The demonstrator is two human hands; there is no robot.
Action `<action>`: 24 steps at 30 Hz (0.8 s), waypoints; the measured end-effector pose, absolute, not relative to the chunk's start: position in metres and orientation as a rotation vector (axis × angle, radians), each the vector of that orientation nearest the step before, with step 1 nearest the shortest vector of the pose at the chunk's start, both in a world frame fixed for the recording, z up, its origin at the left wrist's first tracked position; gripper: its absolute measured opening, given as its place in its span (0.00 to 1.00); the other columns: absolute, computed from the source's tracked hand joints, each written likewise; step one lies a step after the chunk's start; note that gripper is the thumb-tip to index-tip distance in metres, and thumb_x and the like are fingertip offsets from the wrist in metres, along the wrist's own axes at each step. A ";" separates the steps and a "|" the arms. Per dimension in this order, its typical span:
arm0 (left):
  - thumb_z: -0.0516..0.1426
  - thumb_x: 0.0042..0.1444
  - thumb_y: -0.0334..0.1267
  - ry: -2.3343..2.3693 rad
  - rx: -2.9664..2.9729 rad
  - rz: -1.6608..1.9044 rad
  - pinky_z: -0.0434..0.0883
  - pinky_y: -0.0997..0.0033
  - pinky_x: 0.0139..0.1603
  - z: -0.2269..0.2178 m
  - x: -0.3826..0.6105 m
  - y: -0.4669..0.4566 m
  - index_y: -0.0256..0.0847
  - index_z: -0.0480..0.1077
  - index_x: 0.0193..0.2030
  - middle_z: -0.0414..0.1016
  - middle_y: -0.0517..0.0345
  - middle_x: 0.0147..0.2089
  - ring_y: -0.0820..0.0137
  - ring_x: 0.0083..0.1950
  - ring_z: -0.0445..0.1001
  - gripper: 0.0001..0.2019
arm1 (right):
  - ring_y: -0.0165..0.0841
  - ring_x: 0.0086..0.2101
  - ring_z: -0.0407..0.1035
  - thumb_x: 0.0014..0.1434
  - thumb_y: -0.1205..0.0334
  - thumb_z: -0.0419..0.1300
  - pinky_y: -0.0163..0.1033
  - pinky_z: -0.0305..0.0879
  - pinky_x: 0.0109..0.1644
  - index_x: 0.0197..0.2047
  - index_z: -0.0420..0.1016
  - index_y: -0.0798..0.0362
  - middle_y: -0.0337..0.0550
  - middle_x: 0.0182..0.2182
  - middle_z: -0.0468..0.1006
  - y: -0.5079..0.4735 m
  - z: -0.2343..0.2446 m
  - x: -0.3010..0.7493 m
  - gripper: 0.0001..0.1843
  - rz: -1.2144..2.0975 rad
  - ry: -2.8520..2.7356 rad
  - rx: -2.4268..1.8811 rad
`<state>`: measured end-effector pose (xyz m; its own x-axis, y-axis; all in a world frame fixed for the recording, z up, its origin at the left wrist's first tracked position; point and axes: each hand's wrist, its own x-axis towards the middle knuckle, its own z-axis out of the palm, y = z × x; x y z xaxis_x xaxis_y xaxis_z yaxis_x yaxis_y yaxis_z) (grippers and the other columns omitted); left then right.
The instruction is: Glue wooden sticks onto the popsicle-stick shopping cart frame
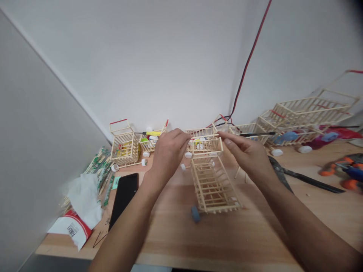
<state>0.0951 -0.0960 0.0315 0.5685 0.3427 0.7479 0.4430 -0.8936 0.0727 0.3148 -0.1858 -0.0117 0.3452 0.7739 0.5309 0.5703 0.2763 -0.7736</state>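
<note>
A miniature shopping cart [223,209] built of thin wooden sticks stands on the table in front of me, its slatted basket toward me and its handle frame at the far end. Across the top of that frame lies a thin wooden stick [204,135]. My left hand [170,151] pinches the left end of this stick, fingers closed and pointing right. At the other end, the thumb and fingers of my right hand [249,155] close on the stick's tip. A blue wheel [195,214] shows at the cart's near left corner.
Similar stick carts, one with a red handle [118,121], line the wall. At left lie a black phone [124,192], green-printed paper-wrapped sticks [99,160] and a torn white-and-red wrapper [74,226]. Black-handled pliers [309,179] and orange-handled tools [329,169] lie at right. A red-black cable [249,56] hangs down the wall.
</note>
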 end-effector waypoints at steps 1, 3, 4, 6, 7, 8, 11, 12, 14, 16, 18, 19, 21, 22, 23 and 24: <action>0.54 0.65 0.33 -0.672 -2.665 -1.232 0.68 0.67 0.41 0.032 0.095 -0.096 0.39 0.76 0.41 0.78 0.52 0.38 0.66 0.40 0.76 0.08 | 0.42 0.54 0.73 0.63 0.57 0.59 0.52 0.67 0.61 0.55 0.79 0.46 0.41 0.53 0.80 -0.186 -0.011 0.314 0.18 0.215 -1.331 -1.395; 0.54 0.65 0.33 -0.681 -2.657 -1.224 0.69 0.68 0.41 0.032 0.095 -0.096 0.39 0.76 0.41 0.78 0.53 0.38 0.67 0.39 0.76 0.08 | 0.42 0.55 0.73 0.63 0.57 0.59 0.53 0.67 0.61 0.56 0.78 0.45 0.40 0.53 0.80 -0.185 -0.011 0.313 0.18 0.215 -1.337 -1.388; 0.54 0.65 0.33 -0.683 -2.659 -1.216 0.69 0.68 0.41 0.032 0.095 -0.095 0.39 0.76 0.41 0.78 0.53 0.38 0.67 0.39 0.76 0.08 | 0.42 0.55 0.73 0.63 0.57 0.59 0.53 0.67 0.62 0.56 0.78 0.44 0.39 0.53 0.80 -0.185 -0.011 0.313 0.18 0.214 -1.338 -1.385; 0.55 0.65 0.33 -0.679 -2.672 -1.200 0.69 0.68 0.42 0.032 0.095 -0.095 0.39 0.76 0.41 0.79 0.52 0.38 0.67 0.40 0.76 0.08 | 0.42 0.54 0.73 0.63 0.58 0.59 0.53 0.67 0.62 0.55 0.78 0.44 0.39 0.52 0.80 -0.184 -0.011 0.313 0.18 0.212 -1.334 -1.382; 0.55 0.65 0.33 -0.675 -2.681 -1.192 0.70 0.67 0.42 0.032 0.095 -0.095 0.39 0.77 0.42 0.79 0.52 0.38 0.67 0.40 0.76 0.08 | 0.41 0.54 0.74 0.63 0.58 0.59 0.53 0.67 0.62 0.55 0.79 0.44 0.39 0.52 0.80 -0.184 -0.011 0.312 0.18 0.210 -1.331 -1.382; 0.55 0.65 0.33 -0.669 -2.688 -1.189 0.70 0.67 0.42 0.031 0.095 -0.094 0.39 0.77 0.42 0.79 0.52 0.38 0.66 0.41 0.76 0.08 | 0.41 0.54 0.74 0.63 0.58 0.59 0.53 0.67 0.62 0.55 0.79 0.44 0.39 0.52 0.80 -0.184 -0.011 0.312 0.18 0.210 -1.330 -1.382; 0.55 0.64 0.32 -0.658 -2.699 -1.198 0.70 0.66 0.43 0.030 0.095 -0.093 0.39 0.77 0.43 0.79 0.51 0.39 0.65 0.41 0.76 0.08 | 0.41 0.54 0.73 0.63 0.58 0.58 0.52 0.67 0.62 0.55 0.79 0.44 0.38 0.52 0.80 -0.183 -0.010 0.311 0.18 0.214 -1.336 -1.374; 0.55 0.64 0.32 -0.655 -2.701 -1.199 0.70 0.65 0.43 0.029 0.095 -0.093 0.39 0.77 0.43 0.79 0.51 0.39 0.65 0.42 0.77 0.08 | 0.41 0.54 0.73 0.63 0.58 0.58 0.52 0.67 0.62 0.55 0.79 0.44 0.38 0.52 0.80 -0.184 -0.010 0.311 0.18 0.219 -1.337 -1.373; 0.55 0.64 0.31 -0.647 -2.705 -1.198 0.70 0.65 0.43 0.029 0.095 -0.092 0.39 0.77 0.43 0.79 0.51 0.39 0.65 0.42 0.77 0.08 | 0.41 0.55 0.73 0.63 0.58 0.58 0.51 0.66 0.62 0.55 0.79 0.45 0.39 0.53 0.79 -0.184 -0.009 0.310 0.18 0.228 -1.338 -1.367; 0.55 0.64 0.31 -0.643 -2.709 -1.199 0.71 0.65 0.44 0.029 0.096 -0.093 0.38 0.77 0.43 0.79 0.51 0.39 0.65 0.42 0.77 0.08 | 0.40 0.55 0.73 0.63 0.58 0.58 0.52 0.67 0.62 0.55 0.79 0.45 0.39 0.53 0.79 -0.185 -0.007 0.309 0.18 0.227 -1.342 -1.362; 0.55 0.64 0.31 -0.646 -2.709 -1.200 0.71 0.65 0.44 0.029 0.096 -0.093 0.38 0.77 0.43 0.79 0.51 0.39 0.65 0.42 0.77 0.08 | 0.41 0.55 0.73 0.63 0.58 0.58 0.52 0.67 0.62 0.55 0.79 0.44 0.38 0.52 0.80 -0.185 -0.006 0.309 0.18 0.223 -1.351 -1.364; 0.55 0.64 0.31 -0.650 -2.710 -1.201 0.71 0.65 0.44 0.030 0.096 -0.094 0.38 0.77 0.43 0.79 0.51 0.39 0.65 0.41 0.77 0.08 | 0.41 0.54 0.73 0.63 0.58 0.58 0.53 0.67 0.62 0.55 0.79 0.44 0.39 0.52 0.80 -0.185 -0.006 0.309 0.18 0.220 -1.353 -1.366; 0.55 0.65 0.32 -0.659 -2.711 -1.196 0.71 0.65 0.43 0.030 0.096 -0.095 0.38 0.77 0.42 0.79 0.51 0.39 0.65 0.41 0.77 0.08 | 0.41 0.54 0.74 0.63 0.58 0.58 0.53 0.68 0.61 0.55 0.79 0.44 0.39 0.52 0.80 -0.186 -0.005 0.308 0.18 0.215 -1.357 -1.370; 0.55 0.65 0.32 -0.661 -2.710 -1.190 0.70 0.65 0.43 0.031 0.096 -0.095 0.38 0.77 0.42 0.79 0.50 0.39 0.65 0.41 0.76 0.08 | 0.41 0.54 0.74 0.63 0.58 0.58 0.52 0.68 0.61 0.55 0.79 0.44 0.39 0.52 0.80 -0.186 -0.005 0.309 0.18 0.208 -1.357 -1.370; 0.55 0.65 0.32 -0.663 -2.705 -1.185 0.70 0.65 0.43 0.031 0.096 -0.095 0.38 0.77 0.42 0.79 0.50 0.38 0.65 0.41 0.76 0.08 | 0.41 0.54 0.74 0.63 0.59 0.58 0.52 0.69 0.60 0.55 0.79 0.44 0.39 0.52 0.80 -0.186 -0.005 0.309 0.18 0.201 -1.357 -1.371; 0.55 0.65 0.32 -0.667 -2.699 -1.180 0.70 0.65 0.42 0.031 0.096 -0.096 0.38 0.77 0.42 0.79 0.50 0.38 0.65 0.41 0.76 0.08 | 0.41 0.54 0.74 0.63 0.59 0.58 0.51 0.69 0.60 0.55 0.79 0.44 0.39 0.53 0.80 -0.186 -0.005 0.309 0.18 0.196 -1.359 -1.374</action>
<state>0.0959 -0.0957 0.0313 0.5989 0.3460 0.7222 0.4404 -0.8955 0.0639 0.3088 -0.1859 -0.0055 0.3191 0.7683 0.5549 0.5804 0.3044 -0.7553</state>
